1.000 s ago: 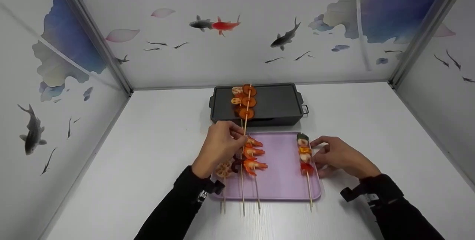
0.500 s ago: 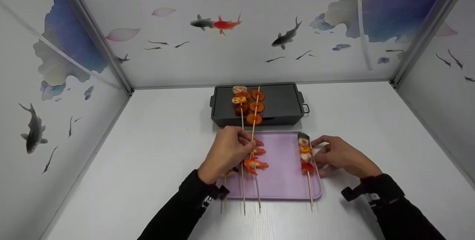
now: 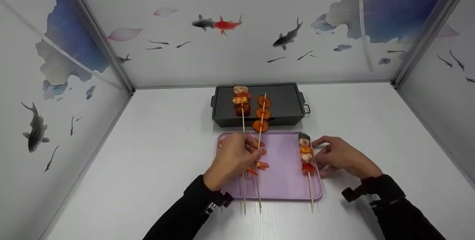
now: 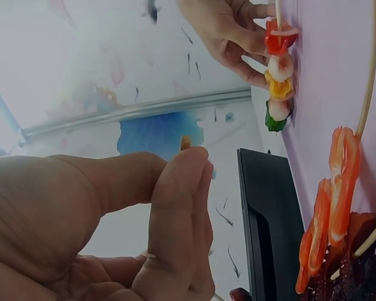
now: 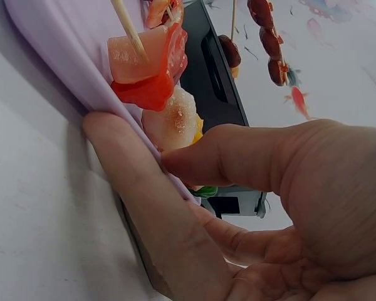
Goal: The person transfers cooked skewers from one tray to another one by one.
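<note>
My left hand [image 3: 237, 156] pinches the stick of a skewer of round orange-brown slices [image 3: 263, 113] between thumb and fingers. The slices hang over the front right-middle of a black griddle [image 3: 284, 102]; the lowest reaches past its front edge. Beneath that hand, a shrimp skewer [image 3: 262, 165] lies partly hidden on a purple tray [image 3: 282, 184]. My right hand [image 3: 343, 156] holds the tray's right rim, thumb on the rim and fingers outside it, as the right wrist view shows. Beside it on the tray lies a skewer of meat and peppers [image 3: 306, 156].
A mixed skewer [image 3: 241, 101] rests on the griddle's left part, its stick reaching over the tray. In the left wrist view, a dark-brown skewered food [image 4: 348, 276] lies beside the shrimp. A patterned wall [image 3: 237, 58] stands behind the griddle.
My left hand has moved right and nearer to me, carrying the round-slice skewer away from the mixed skewer, which now shows fully on the griddle. My right hand has stayed at the tray's rim.
</note>
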`<action>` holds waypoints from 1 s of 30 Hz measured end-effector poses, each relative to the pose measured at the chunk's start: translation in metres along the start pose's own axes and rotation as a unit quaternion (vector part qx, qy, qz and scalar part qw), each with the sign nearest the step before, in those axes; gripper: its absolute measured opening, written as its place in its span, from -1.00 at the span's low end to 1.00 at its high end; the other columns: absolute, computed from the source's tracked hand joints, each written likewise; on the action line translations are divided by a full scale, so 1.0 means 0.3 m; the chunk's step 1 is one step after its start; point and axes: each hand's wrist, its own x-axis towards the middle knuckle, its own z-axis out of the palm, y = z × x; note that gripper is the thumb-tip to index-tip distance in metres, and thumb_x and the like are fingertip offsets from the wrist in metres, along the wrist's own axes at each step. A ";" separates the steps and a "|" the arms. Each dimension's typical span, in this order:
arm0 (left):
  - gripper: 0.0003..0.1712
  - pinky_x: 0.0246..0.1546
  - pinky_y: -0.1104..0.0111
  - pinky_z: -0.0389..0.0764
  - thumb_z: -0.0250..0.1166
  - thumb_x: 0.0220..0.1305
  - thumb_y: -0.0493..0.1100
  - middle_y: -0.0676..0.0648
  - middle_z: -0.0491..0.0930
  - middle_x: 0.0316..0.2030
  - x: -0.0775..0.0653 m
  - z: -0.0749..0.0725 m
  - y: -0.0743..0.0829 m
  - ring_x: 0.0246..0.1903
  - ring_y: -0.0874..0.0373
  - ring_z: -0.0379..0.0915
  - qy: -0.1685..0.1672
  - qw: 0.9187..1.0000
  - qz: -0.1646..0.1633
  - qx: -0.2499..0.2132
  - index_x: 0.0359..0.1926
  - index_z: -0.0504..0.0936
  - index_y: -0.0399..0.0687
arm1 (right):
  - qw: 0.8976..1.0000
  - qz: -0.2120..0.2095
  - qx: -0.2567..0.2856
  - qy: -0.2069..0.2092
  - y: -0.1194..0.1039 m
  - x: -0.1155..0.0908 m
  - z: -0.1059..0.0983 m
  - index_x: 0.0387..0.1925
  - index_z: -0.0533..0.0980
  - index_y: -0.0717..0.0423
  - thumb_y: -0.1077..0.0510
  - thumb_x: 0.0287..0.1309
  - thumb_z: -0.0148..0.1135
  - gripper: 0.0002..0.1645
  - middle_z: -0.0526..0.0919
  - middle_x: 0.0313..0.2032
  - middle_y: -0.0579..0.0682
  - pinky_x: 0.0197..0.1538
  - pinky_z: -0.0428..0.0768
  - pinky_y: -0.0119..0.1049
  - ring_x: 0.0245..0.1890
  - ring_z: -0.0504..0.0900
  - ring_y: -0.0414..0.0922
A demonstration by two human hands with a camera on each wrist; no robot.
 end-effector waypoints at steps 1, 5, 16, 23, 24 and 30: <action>-0.91 -0.51 0.39 0.59 0.46 0.22 -0.17 0.10 0.65 -0.51 -0.003 0.002 0.002 -0.54 0.31 0.58 -0.002 1.000 -0.002 -0.004 -0.38 0.70 0.00 | 1.000 0.002 0.000 0.001 0.000 0.001 0.000 0.32 0.35 0.18 0.26 0.19 0.34 -0.33 0.59 -0.14 0.25 -0.25 0.74 -0.09 -0.31 0.73 0.07; -0.90 -0.54 0.41 0.58 0.47 0.21 -0.19 0.10 0.65 -0.50 -0.012 0.015 0.012 -0.56 0.31 0.57 -0.014 1.000 -0.007 -0.013 -0.38 0.69 -0.02 | 1.000 0.008 0.006 0.000 0.002 0.001 -0.001 0.31 0.35 0.17 0.26 0.19 0.36 -0.33 0.59 -0.12 0.25 -0.24 0.74 -0.08 -0.30 0.73 0.09; -0.97 -0.55 0.42 0.59 0.40 0.17 -0.23 0.11 0.65 -0.56 -0.032 0.064 0.021 -0.62 0.33 0.59 -0.037 0.999 -0.005 -0.019 -0.40 0.70 -0.04 | 1.000 0.012 -0.003 0.002 0.002 0.003 -0.007 0.33 0.35 0.15 0.26 0.19 0.33 -0.32 0.58 -0.12 0.25 -0.25 0.73 -0.11 -0.35 0.75 0.09; -0.92 -0.54 0.37 0.64 0.37 0.23 -0.27 0.04 0.67 -0.56 -0.054 0.092 0.024 -0.62 0.24 0.66 -0.073 0.994 -0.027 -0.075 -0.39 0.65 -0.04 | 1.000 0.002 0.011 -0.008 0.003 -0.002 -0.006 0.32 0.35 0.17 0.22 0.20 0.38 -0.31 0.60 -0.14 0.26 -0.25 0.73 -0.10 -0.29 0.75 0.11; -0.92 -0.53 0.38 0.64 0.37 0.23 -0.27 0.05 0.67 -0.56 -0.055 0.096 0.024 -0.62 0.24 0.66 -0.073 0.994 -0.025 -0.076 -0.39 0.65 -0.04 | 1.000 0.001 0.012 -0.010 0.003 -0.002 -0.006 0.32 0.34 0.18 0.21 0.20 0.39 -0.31 0.61 -0.15 0.26 -0.25 0.73 -0.10 -0.27 0.75 0.10; -0.90 -0.50 0.41 0.65 0.39 0.23 -0.27 0.08 0.67 -0.57 -0.061 0.119 0.023 -0.63 0.26 0.64 -0.081 0.994 -0.012 -0.074 -0.41 0.67 -0.04 | 1.000 0.007 0.007 -0.007 -0.002 0.001 -0.003 0.32 0.35 0.17 0.20 0.19 0.40 -0.30 0.61 -0.16 0.24 -0.26 0.73 -0.11 -0.27 0.75 0.08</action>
